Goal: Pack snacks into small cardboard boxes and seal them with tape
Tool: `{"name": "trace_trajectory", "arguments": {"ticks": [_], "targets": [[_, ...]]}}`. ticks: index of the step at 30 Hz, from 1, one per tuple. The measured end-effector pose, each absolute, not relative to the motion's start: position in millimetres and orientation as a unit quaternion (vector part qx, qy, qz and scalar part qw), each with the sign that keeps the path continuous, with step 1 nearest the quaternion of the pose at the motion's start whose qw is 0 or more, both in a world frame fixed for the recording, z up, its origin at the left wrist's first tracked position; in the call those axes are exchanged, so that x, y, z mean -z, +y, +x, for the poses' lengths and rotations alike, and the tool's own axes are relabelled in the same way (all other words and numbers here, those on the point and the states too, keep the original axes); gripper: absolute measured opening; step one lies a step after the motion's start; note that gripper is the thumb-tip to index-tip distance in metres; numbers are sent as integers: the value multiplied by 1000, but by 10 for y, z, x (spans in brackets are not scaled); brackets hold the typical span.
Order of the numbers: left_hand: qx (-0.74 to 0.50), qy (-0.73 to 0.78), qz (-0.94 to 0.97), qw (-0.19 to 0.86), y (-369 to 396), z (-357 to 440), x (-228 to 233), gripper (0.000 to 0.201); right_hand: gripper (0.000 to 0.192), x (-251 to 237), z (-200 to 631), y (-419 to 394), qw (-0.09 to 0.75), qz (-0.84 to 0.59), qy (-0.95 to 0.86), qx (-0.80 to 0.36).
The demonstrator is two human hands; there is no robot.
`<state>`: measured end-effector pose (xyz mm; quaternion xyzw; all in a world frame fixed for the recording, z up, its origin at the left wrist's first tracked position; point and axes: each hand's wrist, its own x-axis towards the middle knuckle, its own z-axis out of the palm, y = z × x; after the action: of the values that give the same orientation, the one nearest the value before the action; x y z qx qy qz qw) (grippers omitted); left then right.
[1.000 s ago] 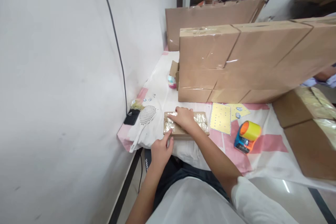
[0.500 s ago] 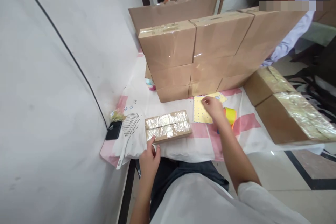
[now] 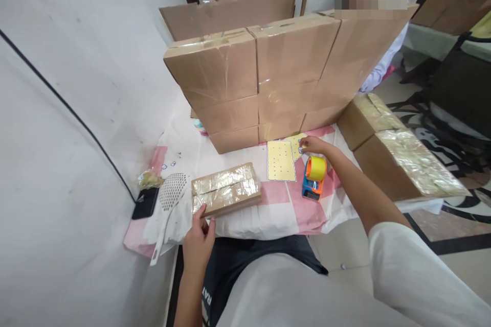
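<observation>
A small cardboard box [image 3: 226,189] covered in shiny clear tape lies in front of me. My left hand [image 3: 198,237] is at its near left corner, index fingertip against the edge, thumb held apart, fingers open. Two yellow sheets with small dark marks lie right of the box: a nearer sheet [image 3: 281,161] and another sheet [image 3: 295,143] partly beneath it. Over the far sheet's right end, my right hand [image 3: 315,145] has its fingertips pinched together; what they hold is too small to make out. A tape dispenser [image 3: 313,181] with a yellow roll sits just below that hand.
A tall wall of taped cardboard boxes [image 3: 268,82] stands behind. To the right is a long taped box [image 3: 399,153]. A white slotted skimmer [image 3: 172,191], a black phone-like slab [image 3: 146,203] and tiny pale pieces [image 3: 169,165] lie left. Another person's sleeve [image 3: 383,66] shows behind.
My right hand has moved from the near yellow sheet to the far sheet's right end, uncovering the tape dispenser. My left hand stays at the box corner. The camera view has turned right.
</observation>
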<state>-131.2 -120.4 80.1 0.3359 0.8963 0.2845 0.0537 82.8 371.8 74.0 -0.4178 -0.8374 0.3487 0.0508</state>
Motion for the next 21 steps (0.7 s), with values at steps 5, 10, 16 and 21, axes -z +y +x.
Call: {"name": "trace_trajectory", "arguments": {"ticks": [5,10,16,21], "targets": [[-219,904,365,31,-1279,-1252,-1105,47,9,-746,848,3685,85,-411,-821,-386],[-358,787,494,-97,-960,-1031,-1516,25,20,-1010,929,3429,182,-391,-781,-451],[-458,686,565,-25,45,-581,-1845,14,34,-1606,947,2441,279,-241,-726,-580],[-490,701,480,193,602,-367,-1919,26,25,-1886,930,1832,318,-240,-704,-588]]}}
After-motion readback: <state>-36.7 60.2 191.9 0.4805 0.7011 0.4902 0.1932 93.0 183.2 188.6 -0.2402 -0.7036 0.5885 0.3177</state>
